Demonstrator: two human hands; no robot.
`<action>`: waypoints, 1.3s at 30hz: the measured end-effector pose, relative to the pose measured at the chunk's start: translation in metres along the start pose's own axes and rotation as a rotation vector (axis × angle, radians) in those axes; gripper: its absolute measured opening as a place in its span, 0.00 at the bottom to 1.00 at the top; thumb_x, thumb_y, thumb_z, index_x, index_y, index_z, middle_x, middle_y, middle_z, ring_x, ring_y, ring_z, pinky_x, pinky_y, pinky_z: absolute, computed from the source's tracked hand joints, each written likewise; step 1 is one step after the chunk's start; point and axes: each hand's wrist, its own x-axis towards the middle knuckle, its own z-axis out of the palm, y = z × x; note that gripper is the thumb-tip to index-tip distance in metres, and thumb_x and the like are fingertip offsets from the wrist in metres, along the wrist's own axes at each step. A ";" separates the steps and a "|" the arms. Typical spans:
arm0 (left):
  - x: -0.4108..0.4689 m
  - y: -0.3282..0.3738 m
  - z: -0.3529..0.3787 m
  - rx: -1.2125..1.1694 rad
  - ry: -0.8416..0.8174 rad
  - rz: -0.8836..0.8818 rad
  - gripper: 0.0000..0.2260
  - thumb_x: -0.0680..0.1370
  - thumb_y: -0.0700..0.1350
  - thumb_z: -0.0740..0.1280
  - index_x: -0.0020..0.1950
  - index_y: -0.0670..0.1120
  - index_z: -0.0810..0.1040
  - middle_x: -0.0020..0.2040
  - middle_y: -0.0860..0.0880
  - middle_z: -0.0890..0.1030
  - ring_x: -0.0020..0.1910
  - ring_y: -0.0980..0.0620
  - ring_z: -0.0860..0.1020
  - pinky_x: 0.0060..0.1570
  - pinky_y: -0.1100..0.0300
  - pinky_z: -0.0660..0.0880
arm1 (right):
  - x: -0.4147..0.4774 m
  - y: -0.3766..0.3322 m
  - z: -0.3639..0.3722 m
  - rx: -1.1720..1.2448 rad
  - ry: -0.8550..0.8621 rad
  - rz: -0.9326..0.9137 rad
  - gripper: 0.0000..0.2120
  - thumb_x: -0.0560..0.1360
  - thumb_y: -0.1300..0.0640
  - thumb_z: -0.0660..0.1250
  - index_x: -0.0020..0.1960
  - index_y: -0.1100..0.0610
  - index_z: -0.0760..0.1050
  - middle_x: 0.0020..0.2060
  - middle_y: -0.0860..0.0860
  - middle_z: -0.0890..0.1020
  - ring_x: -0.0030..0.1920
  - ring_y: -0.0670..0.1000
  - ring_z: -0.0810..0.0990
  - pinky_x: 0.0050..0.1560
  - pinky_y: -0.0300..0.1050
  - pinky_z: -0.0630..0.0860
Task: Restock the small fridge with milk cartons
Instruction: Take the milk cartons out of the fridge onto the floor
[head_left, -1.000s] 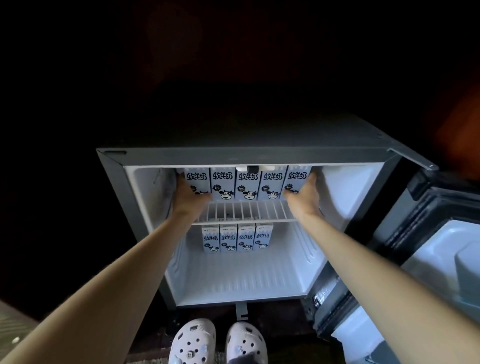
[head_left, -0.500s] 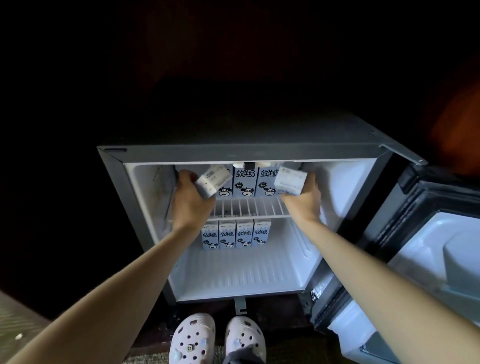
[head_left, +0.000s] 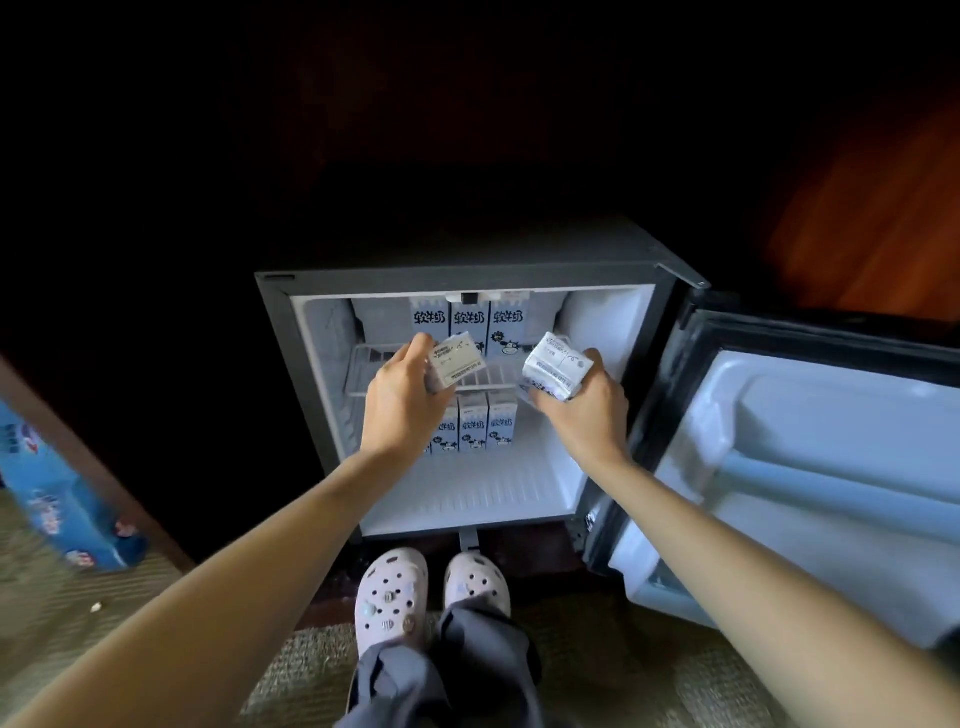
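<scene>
Nearest to us, two pale perforated clogs (head_left: 392, 597) stand side by side on a woven mat (head_left: 597, 670). Their toes point at the fridge, and grey trouser legs (head_left: 467, 670) bunch over them. Off to the left a blue printed box (head_left: 57, 499) lies on the floor, well apart from the fridge.

Both bare arms reach forward. The left hand (head_left: 402, 400) curls its fingers round the left carton (head_left: 457, 358), which is tilted with its white printed end toward us, in front of the wire shelf. The right hand (head_left: 582, 410) grips the right carton (head_left: 556, 366) in the same way, also tilted, at the right side of the opening. We see a clear gap between the two held cartons.

Behind the hands the small fridge (head_left: 275, 374) stands open, its door (head_left: 810, 447) swung out to the right. On the wire shelf (head_left: 363, 364) the upper row (head_left: 470, 322) of three milk cartons stands upright, side by side. Below the shelf, on the fridge floor, the lower row (head_left: 474, 428) stands upright near the back wall. We count three cartons there, and the left hand hides the row's left end. Beyond the fridge the room is too dark for us to make anything out.
</scene>
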 end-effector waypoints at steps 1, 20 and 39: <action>-0.007 0.011 -0.008 -0.024 -0.038 -0.012 0.14 0.74 0.39 0.69 0.57 0.40 0.71 0.54 0.41 0.81 0.43 0.49 0.77 0.33 0.62 0.73 | -0.012 -0.005 -0.012 0.010 0.001 0.009 0.18 0.66 0.55 0.76 0.50 0.61 0.73 0.45 0.54 0.84 0.42 0.52 0.81 0.26 0.31 0.65; -0.269 0.211 0.033 -0.069 -0.858 0.400 0.10 0.72 0.42 0.71 0.45 0.41 0.71 0.45 0.40 0.78 0.45 0.43 0.76 0.37 0.58 0.66 | -0.308 0.098 -0.266 -0.035 0.119 0.572 0.21 0.61 0.59 0.74 0.52 0.60 0.74 0.46 0.55 0.84 0.47 0.55 0.82 0.47 0.56 0.80; -0.463 0.206 0.147 0.201 -1.338 0.512 0.14 0.73 0.40 0.69 0.56 0.38 0.72 0.54 0.39 0.80 0.50 0.43 0.79 0.41 0.57 0.73 | -0.534 0.254 -0.234 -0.044 -0.028 1.044 0.19 0.67 0.55 0.75 0.49 0.62 0.72 0.46 0.57 0.82 0.40 0.51 0.77 0.32 0.37 0.70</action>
